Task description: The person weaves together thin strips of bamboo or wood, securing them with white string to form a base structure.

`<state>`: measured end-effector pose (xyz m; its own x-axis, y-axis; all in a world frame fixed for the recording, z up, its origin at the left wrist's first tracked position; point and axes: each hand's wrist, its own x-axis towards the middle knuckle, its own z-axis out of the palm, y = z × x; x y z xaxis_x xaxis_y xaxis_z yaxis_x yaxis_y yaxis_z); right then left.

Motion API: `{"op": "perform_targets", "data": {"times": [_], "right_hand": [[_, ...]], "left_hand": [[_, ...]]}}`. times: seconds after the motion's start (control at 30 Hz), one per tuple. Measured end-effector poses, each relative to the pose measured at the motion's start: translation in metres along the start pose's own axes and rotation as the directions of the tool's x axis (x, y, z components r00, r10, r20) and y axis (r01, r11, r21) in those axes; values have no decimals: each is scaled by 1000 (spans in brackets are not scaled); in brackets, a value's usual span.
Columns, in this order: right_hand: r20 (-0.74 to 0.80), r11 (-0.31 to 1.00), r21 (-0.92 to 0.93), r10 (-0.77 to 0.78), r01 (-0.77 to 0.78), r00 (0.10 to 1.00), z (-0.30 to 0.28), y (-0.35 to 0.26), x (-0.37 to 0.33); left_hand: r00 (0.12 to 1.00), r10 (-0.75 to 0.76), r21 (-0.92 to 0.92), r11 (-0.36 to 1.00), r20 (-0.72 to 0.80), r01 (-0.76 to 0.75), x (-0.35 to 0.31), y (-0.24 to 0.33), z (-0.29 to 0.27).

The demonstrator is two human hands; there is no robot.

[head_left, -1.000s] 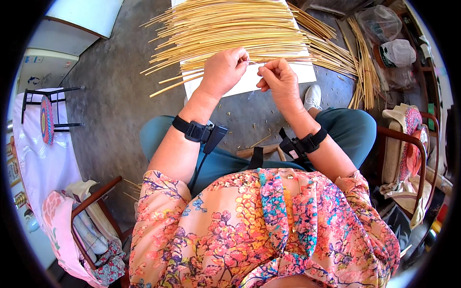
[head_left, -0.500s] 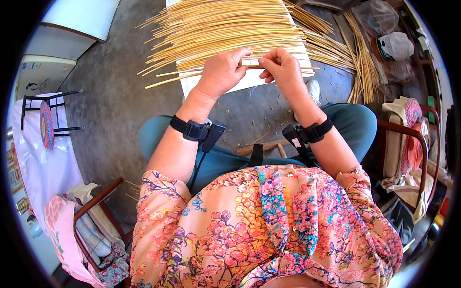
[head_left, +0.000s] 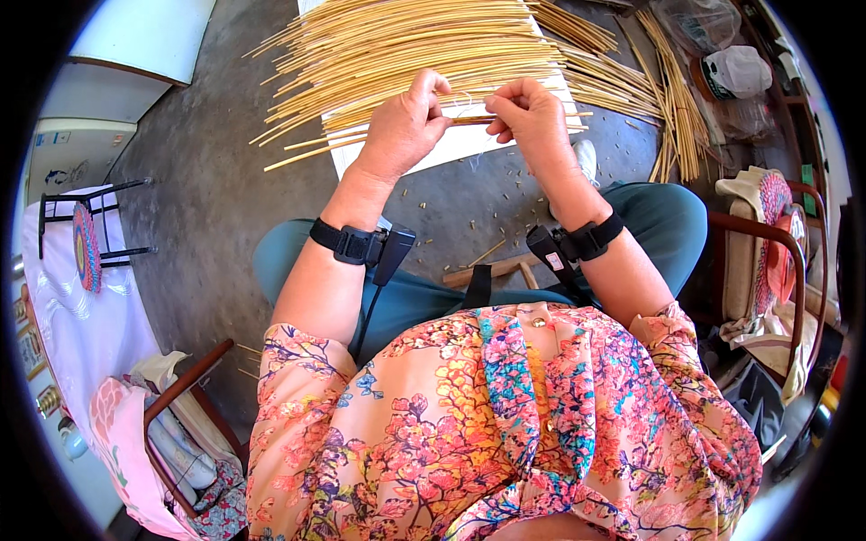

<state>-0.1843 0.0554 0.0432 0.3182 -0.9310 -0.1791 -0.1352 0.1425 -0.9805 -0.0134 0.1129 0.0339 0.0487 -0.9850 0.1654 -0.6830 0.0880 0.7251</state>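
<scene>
Long straw-coloured reed stalks [head_left: 424, 54] lie side by side on a white board [head_left: 446, 156] in front of me. At the near edge, a stalk [head_left: 469, 120] runs between my two hands. My left hand [head_left: 397, 135] is closed round it, with the thumb along it and the index finger raised. My right hand [head_left: 534, 119] pinches with thumb and index finger at a thin white thread [head_left: 463, 96], which loops across from the left fingers. Loose thread ends hang below the stalk. The exact grip of the fingertips is too small to make out.
Bundled stalks [head_left: 681, 117] lie on the floor at the right, near plastic bags [head_left: 738, 72]. Wooden-armed chairs [head_left: 758, 230] [head_left: 185, 379] flank me. Cut bits of stalk and a wooden piece [head_left: 505, 269] are on the grey floor by my legs. A cloth-covered table [head_left: 86, 334] is at left.
My left hand has drawn slightly left and its index finger has lifted away from the thumb. The gap between my hands is wider, and a thread loop shows there. The view has shifted slightly.
</scene>
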Motion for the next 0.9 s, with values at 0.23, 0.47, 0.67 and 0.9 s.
{"op": "perform_targets", "data": {"times": [0.23,0.47,0.67,0.9], "right_hand": [[-89,977,172,-114,128,989,-12,-13,2],[-69,935,348,-43,65,997,-29,-33,11],[-78,944,306,-107,126,991,-33,-32,10],[6,947,243,-218,210,976,-13,-42,-11]], "left_hand": [[998,1,96,995,58,-6,0,-4,1],[990,16,16,1000,137,-19,-5,-6,7],[992,45,45,998,118,-51,-6,-3,10],[990,111,174,977,90,-126,-7,-5,24]]}}
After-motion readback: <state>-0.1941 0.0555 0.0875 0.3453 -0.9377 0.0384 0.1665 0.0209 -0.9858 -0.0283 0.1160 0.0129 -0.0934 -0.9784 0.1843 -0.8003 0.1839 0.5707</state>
